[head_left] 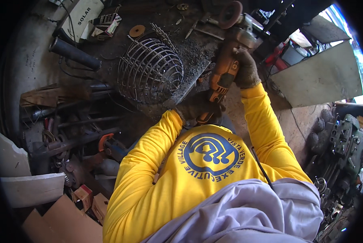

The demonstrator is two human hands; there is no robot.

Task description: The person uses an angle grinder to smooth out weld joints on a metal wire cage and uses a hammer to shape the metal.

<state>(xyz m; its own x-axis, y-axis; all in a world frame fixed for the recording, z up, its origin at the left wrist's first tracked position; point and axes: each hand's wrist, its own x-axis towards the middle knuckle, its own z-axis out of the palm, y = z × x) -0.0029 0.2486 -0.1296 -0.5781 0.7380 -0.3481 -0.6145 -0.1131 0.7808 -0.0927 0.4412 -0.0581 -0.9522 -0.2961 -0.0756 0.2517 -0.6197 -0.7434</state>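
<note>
An orange and black angle grinder (223, 74) is held up in front of my body, a little right of centre. Its round reddish-brown disc (231, 15) points away from me at the far end. My right hand (247, 71), in a dark work glove, is closed around the tool near its metal head. My left hand (195, 107), gloved as well, is wrapped around the rear end, close to my chest. To the left of the grinder, a rounded cage of bent metal rods (149, 69) lies on the dark worktable (197, 60). The disc is apart from the cage.
Dark grit lies beside the cage, with a loose tan disc (137, 30) behind it. A black cylinder (75, 54) is at the left. Metal bars and cardboard boxes (83, 197) crowd the lower left. A pale panel (319, 77) and green machinery (345, 139) stand at the right.
</note>
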